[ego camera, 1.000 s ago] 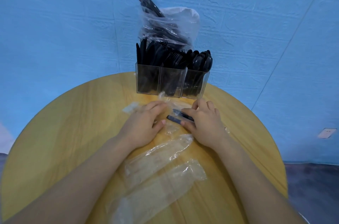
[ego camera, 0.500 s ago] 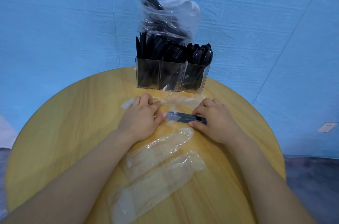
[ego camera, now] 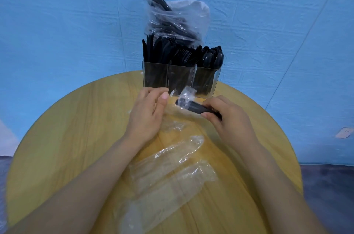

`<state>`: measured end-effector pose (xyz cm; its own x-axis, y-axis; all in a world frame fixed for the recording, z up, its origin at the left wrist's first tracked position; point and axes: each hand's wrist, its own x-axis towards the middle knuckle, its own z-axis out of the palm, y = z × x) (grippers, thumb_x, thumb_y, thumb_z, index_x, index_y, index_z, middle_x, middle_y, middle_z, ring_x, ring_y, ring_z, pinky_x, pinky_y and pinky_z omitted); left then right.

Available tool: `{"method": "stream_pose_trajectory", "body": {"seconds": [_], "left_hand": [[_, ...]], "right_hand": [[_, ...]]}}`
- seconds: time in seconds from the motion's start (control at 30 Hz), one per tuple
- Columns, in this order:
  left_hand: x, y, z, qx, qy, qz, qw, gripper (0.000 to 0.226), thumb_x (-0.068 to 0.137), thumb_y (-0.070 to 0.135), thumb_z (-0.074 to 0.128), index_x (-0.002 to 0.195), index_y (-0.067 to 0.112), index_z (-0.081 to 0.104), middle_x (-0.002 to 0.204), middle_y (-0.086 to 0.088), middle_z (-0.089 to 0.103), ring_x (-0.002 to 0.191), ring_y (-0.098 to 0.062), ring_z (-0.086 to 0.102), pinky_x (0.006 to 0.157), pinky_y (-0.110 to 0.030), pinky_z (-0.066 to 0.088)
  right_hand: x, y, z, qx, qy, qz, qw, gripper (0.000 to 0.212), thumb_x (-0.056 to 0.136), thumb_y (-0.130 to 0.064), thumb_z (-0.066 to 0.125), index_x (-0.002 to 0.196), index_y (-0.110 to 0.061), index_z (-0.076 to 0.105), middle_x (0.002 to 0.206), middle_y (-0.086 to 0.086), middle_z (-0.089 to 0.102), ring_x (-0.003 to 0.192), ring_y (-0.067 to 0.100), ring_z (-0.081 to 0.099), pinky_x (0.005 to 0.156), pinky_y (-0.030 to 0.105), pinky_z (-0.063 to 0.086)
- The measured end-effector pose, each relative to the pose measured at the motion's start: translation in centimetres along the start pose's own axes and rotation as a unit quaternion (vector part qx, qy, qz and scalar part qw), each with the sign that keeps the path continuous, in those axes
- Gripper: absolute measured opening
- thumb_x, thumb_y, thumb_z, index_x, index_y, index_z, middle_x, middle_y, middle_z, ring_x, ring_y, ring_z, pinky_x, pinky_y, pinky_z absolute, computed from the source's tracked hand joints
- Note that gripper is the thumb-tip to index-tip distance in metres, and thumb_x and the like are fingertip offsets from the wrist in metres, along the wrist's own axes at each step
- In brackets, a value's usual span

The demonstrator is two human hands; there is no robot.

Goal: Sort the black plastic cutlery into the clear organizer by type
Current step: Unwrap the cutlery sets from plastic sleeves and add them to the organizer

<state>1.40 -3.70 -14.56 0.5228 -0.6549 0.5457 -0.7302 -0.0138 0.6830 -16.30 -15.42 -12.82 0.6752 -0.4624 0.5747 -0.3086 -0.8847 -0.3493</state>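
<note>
- Tabletop [ego camera: 67, 138]: carries the organizer at its far edge and empty clear wrappers [ego camera: 168, 172] near the person.
- Clear organizer [ego camera: 180, 78]: three compartments, holding knives left, forks middle, spoons right.
- Right hand [ego camera: 226, 119]: clamped on a black cutlery piece [ego camera: 195, 107], presumably to pull it from its wrapper.
- Left hand [ego camera: 147, 117]: fingers curled, seemingly pinching the wrapper.

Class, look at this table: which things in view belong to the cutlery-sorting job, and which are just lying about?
Belongs to the job:
- clear organizer, three compartments holding black cutlery
- black cutlery piece, gripped by the right hand, wrapper still partly on
- left hand, at that wrapper
- bag of black cutlery behind the organizer

Just lying about:
- empty clear wrappers on the round wooden table
</note>
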Motion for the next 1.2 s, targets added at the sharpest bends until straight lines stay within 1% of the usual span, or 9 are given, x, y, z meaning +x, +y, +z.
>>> {"method": "stream_pose_trajectory", "body": {"seconds": [0.13, 0.23, 0.4, 0.6, 0.73, 0.8, 0.9, 1.0, 1.2], "left_hand": [[-0.3, 0.9, 0.0, -0.164, -0.111, -0.050, 0.979, 0.038, 0.090, 0.045, 0.039, 0.119, 0.027, 0.056, 0.112, 0.008, 0.058, 0.095, -0.005, 0.058, 0.084, -0.018, 0.047], [-0.3, 1.3, -0.2, -0.223, -0.107, -0.049, 0.968, 0.008, 0.094, 0.018, 0.052, 0.094, 0.021, 0.059, 0.087, 0.001, 0.060, 0.073, -0.014, 0.053, 0.069, -0.023, 0.046], [-0.4, 1.3, -0.5, -0.281, -0.103, -0.058, 0.953, 0.014, 0.096, 0.011, 0.049, 0.083, 0.017, 0.052, 0.074, 0.002, 0.049, 0.069, -0.012, 0.044, 0.063, -0.018, 0.041], [-0.3, 1.5, -0.5, -0.508, -0.106, -0.133, 0.844, 0.011, 0.088, 0.017, 0.056, 0.081, 0.015, 0.047, 0.066, 0.008, 0.052, 0.063, -0.004, 0.050, 0.062, -0.017, 0.046], [-0.3, 1.4, -0.8, -0.570, -0.120, -0.163, 0.796, 0.010, 0.088, 0.017, 0.055, 0.084, 0.015, 0.046, 0.072, 0.003, 0.050, 0.071, -0.010, 0.050, 0.070, -0.023, 0.050], [-0.3, 1.0, -0.7, -0.473, -0.090, -0.173, 0.859, 0.016, 0.087, 0.029, 0.059, 0.094, 0.020, 0.048, 0.086, 0.001, 0.049, 0.079, -0.014, 0.051, 0.075, -0.028, 0.050], [-0.4, 0.3, -0.7, -0.144, -0.030, -0.065, 0.987, 0.051, 0.075, 0.056, 0.067, 0.112, 0.035, 0.038, 0.109, 0.015, 0.034, 0.094, -0.005, 0.049, 0.081, -0.015, 0.044], [-0.6, 0.9, -0.6, 0.040, -0.001, 0.060, 0.997, 0.057, 0.066, 0.059, 0.069, 0.107, 0.029, 0.044, 0.106, 0.016, 0.032, 0.092, -0.001, 0.045, 0.074, -0.018, 0.041], [0.2, 1.1, -0.2, 0.140, 0.028, 0.172, 0.975, 0.025, 0.082, 0.043, 0.054, 0.079, 0.019, 0.058, 0.084, 0.014, 0.046, 0.075, -0.013, 0.048, 0.063, -0.027, 0.040]], "right_hand": [[0.1, -0.6, 1.0, -0.034, -0.030, -0.054, 0.997, 0.016, 0.086, -0.027, 0.057, 0.097, -0.019, 0.066, 0.089, -0.006, 0.062, 0.075, 0.014, 0.054, 0.063, 0.026, 0.034], [0.0, -1.0, 1.2, -0.013, -0.047, -0.062, 0.997, 0.020, 0.087, -0.029, 0.055, 0.100, -0.018, 0.067, 0.092, -0.005, 0.063, 0.079, 0.018, 0.058, 0.068, 0.032, 0.045], [-0.1, -1.3, 1.3, 0.004, -0.051, -0.049, 0.997, 0.025, 0.091, -0.033, 0.049, 0.105, -0.020, 0.065, 0.095, -0.006, 0.062, 0.084, 0.017, 0.057, 0.071, 0.035, 0.047], [0.1, -1.9, 1.5, 0.031, -0.028, -0.061, 0.997, 0.024, 0.092, -0.030, 0.049, 0.104, -0.016, 0.065, 0.095, -0.004, 0.064, 0.084, 0.019, 0.059, 0.070, 0.035, 0.049], [0.2, -2.2, 1.7, 0.025, -0.022, -0.068, 0.997, 0.024, 0.091, -0.028, 0.051, 0.104, -0.014, 0.066, 0.094, -0.003, 0.066, 0.083, 0.020, 0.060, 0.069, 0.032, 0.048], [0.0, -1.8, 1.8, 0.018, -0.024, -0.049, 0.998, 0.022, 0.091, -0.028, 0.052, 0.102, -0.016, 0.067, 0.093, -0.004, 0.066, 0.081, 0.019, 0.060, 0.067, 0.030, 0.046], [-0.1, -0.5, 1.5, 0.036, -0.005, 0.017, 0.999, 0.016, 0.092, -0.025, 0.057, 0.102, -0.018, 0.068, 0.092, -0.004, 0.066, 0.080, 0.018, 0.060, 0.067, 0.034, 0.048], [0.1, -0.7, 1.6, 0.020, 0.009, 0.027, 0.999, 0.015, 0.092, -0.023, 0.059, 0.102, -0.018, 0.068, 0.093, -0.004, 0.067, 0.082, 0.017, 0.060, 0.068, 0.035, 0.048], [0.1, -1.6, 2.2, -0.017, 0.006, -0.007, 1.000, 0.015, 0.090, -0.024, 0.061, 0.101, -0.017, 0.069, 0.091, -0.003, 0.067, 0.075, 0.021, 0.061, 0.061, 0.028, 0.042]]}}
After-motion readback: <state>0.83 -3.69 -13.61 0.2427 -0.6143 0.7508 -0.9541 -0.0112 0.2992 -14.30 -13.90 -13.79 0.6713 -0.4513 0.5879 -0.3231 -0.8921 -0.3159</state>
